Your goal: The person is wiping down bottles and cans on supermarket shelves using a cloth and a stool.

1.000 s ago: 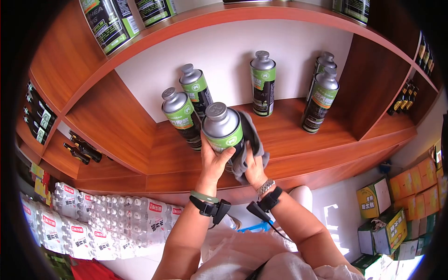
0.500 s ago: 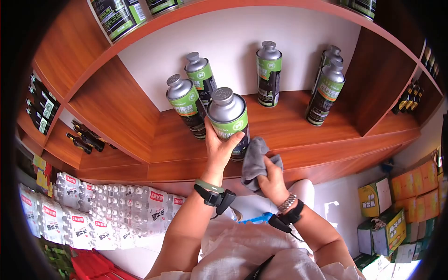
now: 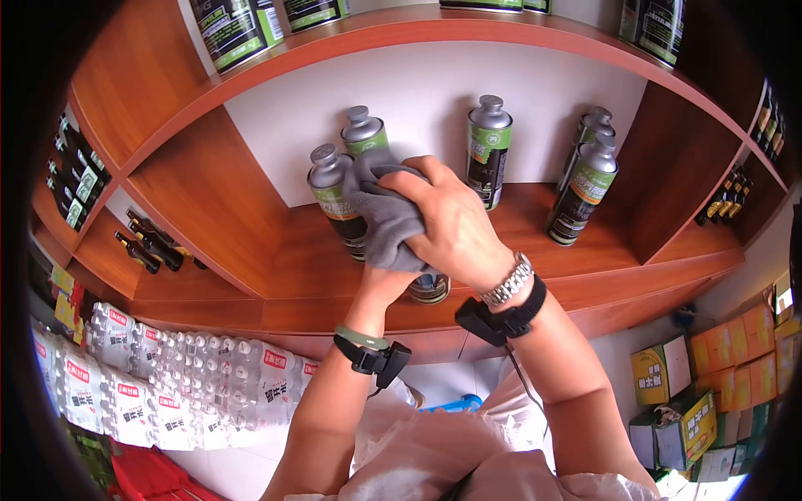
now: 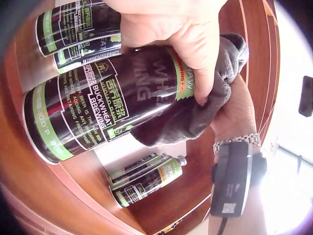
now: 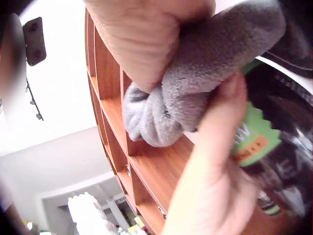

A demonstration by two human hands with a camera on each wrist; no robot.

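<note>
My left hand (image 4: 171,24) grips a large black-and-green beer can (image 4: 107,98) round its upper body. In the head view only the base of this can shows, below the hands. My right hand (image 3: 455,217) holds a grey cloth (image 3: 384,213) bunched over the can's top, so the silver shoulder and cap are hidden. From the right wrist view, the cloth lies against the can right by my left thumb. Two like cans, a front one (image 3: 334,196) and a rear one (image 3: 364,131), stand just behind on the left.
Another can (image 3: 488,154) stands mid-shelf, and a pair (image 3: 582,192) stands to the right on the wooden shelf (image 3: 510,250). A curved upper shelf (image 3: 418,37) carries more cans. Packs of bottled water (image 3: 184,376) lie at lower left; cartons (image 3: 685,417) are stacked at lower right.
The right hand first drew the cloth away from the can's side down to the right, then brought it up and over the can's top. The left hand has kept its grip on the can.
</note>
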